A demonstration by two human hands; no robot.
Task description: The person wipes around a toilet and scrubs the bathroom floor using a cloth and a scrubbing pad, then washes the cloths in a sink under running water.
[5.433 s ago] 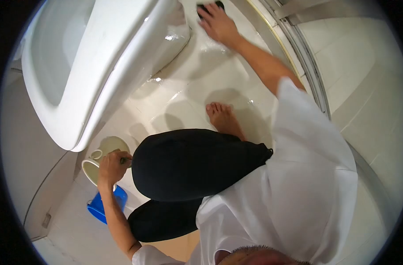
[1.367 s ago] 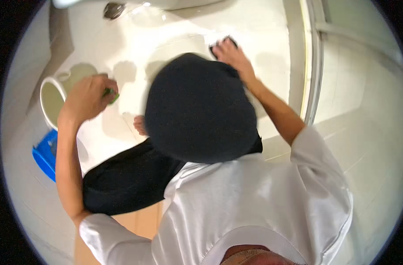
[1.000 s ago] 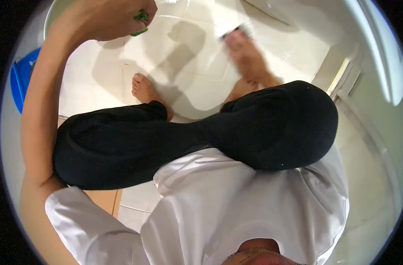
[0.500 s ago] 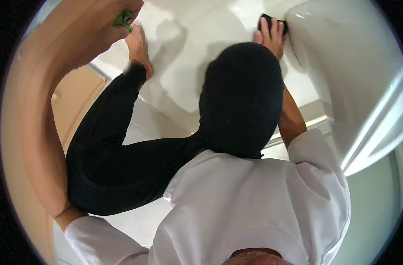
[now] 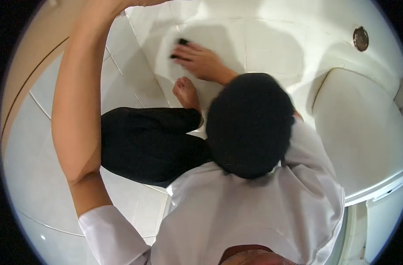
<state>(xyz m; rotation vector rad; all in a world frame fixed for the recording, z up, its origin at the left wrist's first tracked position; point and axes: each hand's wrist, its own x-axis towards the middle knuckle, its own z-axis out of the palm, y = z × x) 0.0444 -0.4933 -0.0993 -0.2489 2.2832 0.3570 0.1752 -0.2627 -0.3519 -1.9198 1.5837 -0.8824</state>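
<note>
My right hand [image 5: 201, 61] reaches past the black-clad knee to the pale tiled floor. Its fingers are over a small black pad [image 5: 182, 42], pressed toward the floor surface. Motion blurs the fingertips, and most of the pad is hidden beneath them. On the other side, my left arm stretches up to the top edge of the view. Only a strip of my left hand [image 5: 146, 2] shows there; its fingers and anything in them are cut off.
A bare foot [image 5: 186, 92] is planted close below the right hand. To the right stands a smooth white fixture [image 5: 360, 132] that looks like a toilet. A round, brown-stained drain [image 5: 360, 39] lies at the upper right. Grey-white tiles [image 5: 78, 110] line the left side.
The right hand has moved left with the black pad, away from the white fixture toward the foot. The left hand, earlier holding something green, is now mostly out of frame. The view has shifted.
</note>
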